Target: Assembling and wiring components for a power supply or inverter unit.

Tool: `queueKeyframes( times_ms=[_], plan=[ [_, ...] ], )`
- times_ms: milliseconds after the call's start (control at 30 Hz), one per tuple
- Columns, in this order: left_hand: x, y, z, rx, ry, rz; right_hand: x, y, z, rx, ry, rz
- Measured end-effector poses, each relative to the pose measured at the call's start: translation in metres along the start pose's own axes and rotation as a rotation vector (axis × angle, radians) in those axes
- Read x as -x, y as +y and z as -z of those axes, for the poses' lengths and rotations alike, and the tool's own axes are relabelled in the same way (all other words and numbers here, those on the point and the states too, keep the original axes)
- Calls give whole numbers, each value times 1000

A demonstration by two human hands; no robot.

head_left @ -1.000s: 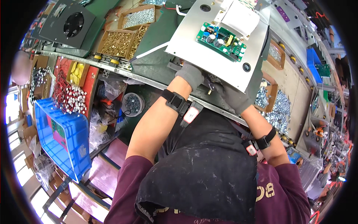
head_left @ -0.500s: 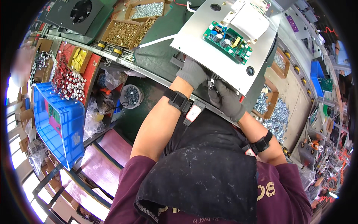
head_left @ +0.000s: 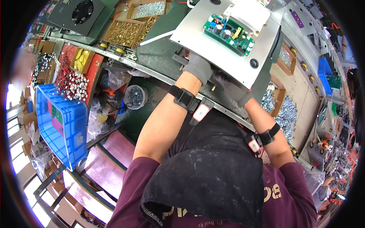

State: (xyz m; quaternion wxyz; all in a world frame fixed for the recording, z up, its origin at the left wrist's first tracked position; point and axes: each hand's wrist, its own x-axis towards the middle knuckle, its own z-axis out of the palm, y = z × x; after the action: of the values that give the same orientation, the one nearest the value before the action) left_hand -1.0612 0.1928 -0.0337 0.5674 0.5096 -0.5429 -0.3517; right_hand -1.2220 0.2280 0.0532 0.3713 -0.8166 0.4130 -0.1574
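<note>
A pale metal panel (head_left: 213,47) is tilted above the green work mat, its near edge raised over my hands. A green circuit board (head_left: 229,35) with capacitors is mounted on it. My left hand (head_left: 198,68), in a grey glove, reaches beneath the panel's near edge, its fingers hidden there. Beside a dark metal bracket (head_left: 181,56) is that same hand. My right hand (head_left: 234,90), also gloved, is under the panel to the right, smeared by motion. Whatever it holds cannot be made out. A small brass-coloured piece (head_left: 213,88) shows between the two hands.
Cardboard trays of brass screws (head_left: 123,32) and silver screws (head_left: 148,8) stand at the back left. Loose silver hardware (head_left: 286,117) lies to the right. A blue crate (head_left: 62,125) and a bucket of fasteners (head_left: 135,96) are at the left, below the table edge.
My right hand has moved up and further under the panel; the small metal part seen at its fingertips no longer shows. The panel has shifted slightly left and away.
</note>
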Motion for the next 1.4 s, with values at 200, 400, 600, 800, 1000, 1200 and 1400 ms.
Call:
queueKeyframes(
  times_ms=[200, 400, 600, 800, 1000, 1200, 1400],
  plan=[
    [0, 49, 23, -540, -101, -233, -36, 88, -11, 36, 180, 19],
    [15, 98, 43, 499, -206, 691, -27, 87, -7, 574, 105, -82],
    [19, 65, 42, -646, -475, 262, -20, 64, -12, 628, 76, -56],
    [29, 8, 40, -91, -260, 68, 29, 11, 45, 573, 21, 100],
    [30, 40, 44, -1018, -474, -55, 100, 23, 116, 602, 19, -427],
    [34, 72, 33, -1528, -782, 5, 107, 33, 65, -1, 83, -276],
    [68, 120, 107, -114, -13, 562, 93, -27, 38, -585, -113, -474]
  ],
)
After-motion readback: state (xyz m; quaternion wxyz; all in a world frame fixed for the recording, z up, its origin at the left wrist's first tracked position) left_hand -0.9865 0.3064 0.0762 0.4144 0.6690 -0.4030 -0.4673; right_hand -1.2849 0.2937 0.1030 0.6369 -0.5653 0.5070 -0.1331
